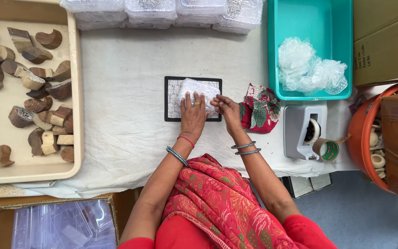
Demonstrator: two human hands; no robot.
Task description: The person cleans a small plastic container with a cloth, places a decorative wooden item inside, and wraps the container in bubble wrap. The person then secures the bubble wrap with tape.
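Two hands on a bubble-wrapped bundle (199, 90), lying on a dark-edged patterned card (171, 99) mid-bench (125, 133). Left hand (193, 115) flat, fingers spread, pressing the wrap down without gripping. Right hand (226, 109) at the bundle's right edge, fingers bent and pinching the wrap. Just right of that, a red floral pouch (261, 110), touching neither hand. Further right, a grey tape dispenser (302, 131). Beyond, a teal tub (314, 27) with loose bubble wrap (307, 67). Far left, a cream tray (28, 168) of carved wooden blocks (38, 83).
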